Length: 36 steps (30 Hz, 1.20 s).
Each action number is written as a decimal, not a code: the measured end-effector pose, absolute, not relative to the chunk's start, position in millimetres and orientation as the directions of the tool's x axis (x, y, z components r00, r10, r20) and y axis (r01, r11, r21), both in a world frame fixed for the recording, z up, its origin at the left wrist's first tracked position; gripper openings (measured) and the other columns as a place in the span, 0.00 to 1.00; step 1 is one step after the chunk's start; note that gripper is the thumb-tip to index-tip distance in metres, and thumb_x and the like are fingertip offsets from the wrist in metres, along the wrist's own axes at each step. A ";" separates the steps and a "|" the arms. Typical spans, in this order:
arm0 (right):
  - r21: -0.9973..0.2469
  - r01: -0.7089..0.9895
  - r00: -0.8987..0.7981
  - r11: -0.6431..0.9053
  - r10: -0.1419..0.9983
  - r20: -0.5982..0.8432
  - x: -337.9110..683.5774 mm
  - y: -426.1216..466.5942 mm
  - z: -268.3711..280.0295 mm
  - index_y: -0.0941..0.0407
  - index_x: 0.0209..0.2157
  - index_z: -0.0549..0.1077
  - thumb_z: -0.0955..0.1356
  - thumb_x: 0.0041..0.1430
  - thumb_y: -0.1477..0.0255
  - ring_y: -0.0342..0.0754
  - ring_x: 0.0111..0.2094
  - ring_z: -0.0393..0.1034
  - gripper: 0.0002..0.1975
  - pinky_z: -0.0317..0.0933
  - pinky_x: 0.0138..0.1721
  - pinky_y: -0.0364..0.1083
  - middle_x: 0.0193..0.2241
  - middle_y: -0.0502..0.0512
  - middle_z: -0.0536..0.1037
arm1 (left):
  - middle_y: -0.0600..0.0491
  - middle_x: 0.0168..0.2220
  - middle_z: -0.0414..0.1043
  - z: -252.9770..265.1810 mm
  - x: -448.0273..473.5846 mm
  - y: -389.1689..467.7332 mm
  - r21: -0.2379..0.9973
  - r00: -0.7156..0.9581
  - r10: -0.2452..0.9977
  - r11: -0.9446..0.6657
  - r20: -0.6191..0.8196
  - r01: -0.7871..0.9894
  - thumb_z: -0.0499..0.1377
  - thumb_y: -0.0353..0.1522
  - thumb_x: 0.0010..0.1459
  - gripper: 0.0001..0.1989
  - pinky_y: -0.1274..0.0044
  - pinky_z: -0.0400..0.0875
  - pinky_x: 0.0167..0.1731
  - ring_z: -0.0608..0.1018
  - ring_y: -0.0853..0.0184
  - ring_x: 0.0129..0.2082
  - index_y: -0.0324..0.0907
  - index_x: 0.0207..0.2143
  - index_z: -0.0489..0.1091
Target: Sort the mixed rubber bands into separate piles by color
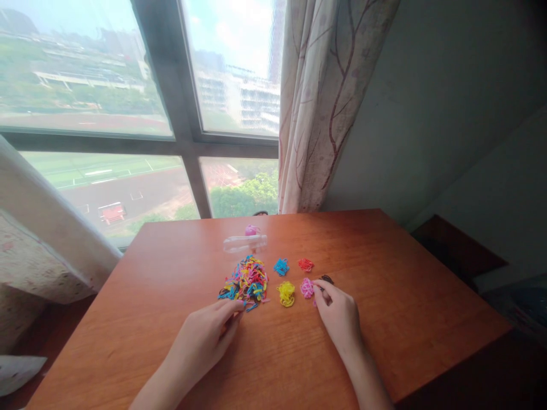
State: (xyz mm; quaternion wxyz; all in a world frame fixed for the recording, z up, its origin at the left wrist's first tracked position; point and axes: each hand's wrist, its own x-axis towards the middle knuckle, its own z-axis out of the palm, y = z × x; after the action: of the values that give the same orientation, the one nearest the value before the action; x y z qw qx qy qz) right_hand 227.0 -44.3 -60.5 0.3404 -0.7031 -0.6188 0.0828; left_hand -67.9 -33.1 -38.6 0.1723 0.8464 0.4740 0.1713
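Color mixing could occur — left hand (207, 330) narrow at blue bands (251, 307) beside the mixed pile (248, 278) on the counter (277, 364), right hand (342, 312) narrow at the pink pile (306, 288), both grips unclear — if the latter drags neighbouring dark bands (327, 279) across.

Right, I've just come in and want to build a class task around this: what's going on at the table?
A person is working with both bare hands at a table. The left hand is at the near edge of a mixed pile of small coloured bands. The right hand reaches the pink pile. Yellow, blue and red piles lie nearby. Exactly what either hand grips is too small to tell.
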 end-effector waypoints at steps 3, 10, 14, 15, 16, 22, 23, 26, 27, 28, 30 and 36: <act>-0.579 0.815 0.218 0.007 0.923 0.317 226.7 -45.2 -57.4 0.53 0.36 0.79 0.62 0.64 0.65 0.46 0.26 0.72 0.15 0.57 0.29 0.41 0.26 0.54 0.80 | 0.53 0.37 0.79 -41.6 -69.9 -31.7 0.454 0.486 0.862 -0.494 0.145 0.742 0.48 0.31 0.65 0.13 0.80 0.71 0.32 0.81 0.66 0.33 0.47 0.41 0.73; -0.386 0.916 0.184 -0.110 0.970 0.159 237.5 -62.3 -48.8 0.51 0.31 0.76 0.65 0.62 0.66 0.45 0.21 0.66 0.09 0.45 0.23 0.43 0.18 0.47 0.72 | 0.53 0.38 0.80 -40.9 -70.7 -32.7 0.425 0.497 0.858 -0.500 0.128 0.755 0.48 0.30 0.64 0.13 0.80 0.71 0.32 0.81 0.66 0.34 0.47 0.41 0.72; -0.307 0.941 0.184 -0.140 0.975 0.120 229.6 -69.6 -54.7 0.51 0.31 0.74 0.66 0.62 0.67 0.46 0.22 0.67 0.06 0.41 0.23 0.43 0.19 0.47 0.73 | 0.53 0.36 0.80 -39.0 -69.1 -32.1 0.414 0.497 0.860 -0.496 0.114 0.763 0.48 0.31 0.65 0.13 0.79 0.71 0.31 0.81 0.66 0.32 0.46 0.40 0.73; -0.289 0.947 0.183 -0.142 0.975 0.123 227.3 -70.1 -57.1 0.51 0.31 0.74 0.66 0.62 0.68 0.46 0.22 0.68 0.06 0.40 0.23 0.44 0.20 0.47 0.73 | 0.52 0.37 0.80 -38.9 -69.0 -31.7 0.413 0.495 0.861 -0.494 0.114 0.765 0.48 0.31 0.65 0.13 0.79 0.71 0.31 0.81 0.66 0.33 0.46 0.40 0.73; -0.272 0.951 0.186 -0.145 0.974 0.130 225.5 -70.3 -59.5 0.51 0.31 0.73 0.65 0.62 0.70 0.46 0.22 0.68 0.07 0.40 0.24 0.44 0.20 0.47 0.74 | 0.53 0.37 0.80 -39.0 -69.0 -31.3 0.413 0.495 0.861 -0.494 0.113 0.765 0.48 0.31 0.65 0.13 0.79 0.71 0.31 0.81 0.66 0.33 0.46 0.41 0.73; -0.348 0.932 0.202 -0.106 0.946 0.252 228.1 -73.1 -67.5 0.53 0.29 0.73 0.62 0.64 0.69 0.44 0.20 0.64 0.12 0.43 0.24 0.44 0.18 0.48 0.70 | 0.54 0.38 0.80 -40.9 -70.9 -31.7 0.410 0.504 0.857 -0.500 0.108 0.763 0.48 0.30 0.64 0.13 0.79 0.71 0.32 0.81 0.66 0.35 0.47 0.41 0.72; -0.389 0.917 0.199 -0.082 0.941 0.272 229.3 -73.4 -67.5 0.53 0.29 0.73 0.61 0.64 0.67 0.44 0.20 0.63 0.12 0.45 0.24 0.43 0.17 0.47 0.69 | 0.54 0.39 0.80 -41.2 -70.9 -32.0 0.411 0.505 0.856 -0.502 0.110 0.761 0.48 0.30 0.64 0.13 0.79 0.71 0.33 0.81 0.66 0.35 0.47 0.41 0.72; -0.498 0.867 0.197 -0.018 0.931 0.308 230.6 -71.0 -66.4 0.54 0.31 0.75 0.61 0.65 0.64 0.43 0.20 0.62 0.15 0.48 0.25 0.42 0.17 0.47 0.67 | 0.54 0.39 0.80 -41.3 -70.6 -32.2 0.413 0.503 0.858 -0.498 0.106 0.762 0.48 0.30 0.64 0.13 0.79 0.71 0.32 0.81 0.66 0.35 0.47 0.42 0.72; -0.526 0.850 0.198 -0.004 0.928 0.314 230.4 -68.9 -66.1 0.54 0.31 0.75 0.61 0.65 0.64 0.43 0.20 0.62 0.15 0.49 0.25 0.42 0.18 0.47 0.67 | 0.54 0.38 0.79 -41.1 -70.5 -32.1 0.414 0.501 0.859 -0.495 0.103 0.764 0.48 0.30 0.64 0.13 0.79 0.71 0.32 0.81 0.66 0.35 0.47 0.41 0.72; -0.552 0.834 0.201 0.008 0.926 0.318 229.9 -66.3 -65.9 0.54 0.31 0.75 0.61 0.65 0.63 0.43 0.20 0.62 0.15 0.50 0.25 0.42 0.18 0.47 0.67 | 0.54 0.38 0.79 -40.9 -70.4 -32.0 0.415 0.501 0.860 -0.493 0.100 0.765 0.48 0.30 0.64 0.13 0.79 0.71 0.32 0.81 0.66 0.35 0.47 0.41 0.72; -0.595 0.803 0.203 0.028 0.926 0.318 228.9 -60.0 -66.1 0.55 0.32 0.76 0.62 0.64 0.63 0.43 0.20 0.62 0.15 0.51 0.25 0.41 0.18 0.47 0.67 | 0.54 0.38 0.79 -40.4 -70.5 -31.7 0.417 0.499 0.861 -0.492 0.100 0.765 0.48 0.29 0.64 0.13 0.79 0.71 0.32 0.81 0.66 0.35 0.47 0.41 0.72; -0.624 0.781 0.180 0.034 0.944 0.278 229.9 -47.0 -71.0 0.55 0.31 0.76 0.62 0.63 0.63 0.43 0.20 0.61 0.14 0.52 0.25 0.41 0.17 0.46 0.65 | 0.54 0.37 0.79 -37.7 -70.7 -32.8 0.409 0.508 0.856 -0.499 0.095 0.764 0.48 0.29 0.64 0.13 0.80 0.70 0.32 0.81 0.66 0.34 0.46 0.41 0.72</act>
State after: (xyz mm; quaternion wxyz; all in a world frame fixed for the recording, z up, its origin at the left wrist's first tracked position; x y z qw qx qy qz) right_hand 229.9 -47.0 -71.0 0.3479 -0.6849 -0.6294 0.1171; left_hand -70.7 -32.8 -37.7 0.1594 0.8537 0.4744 0.1443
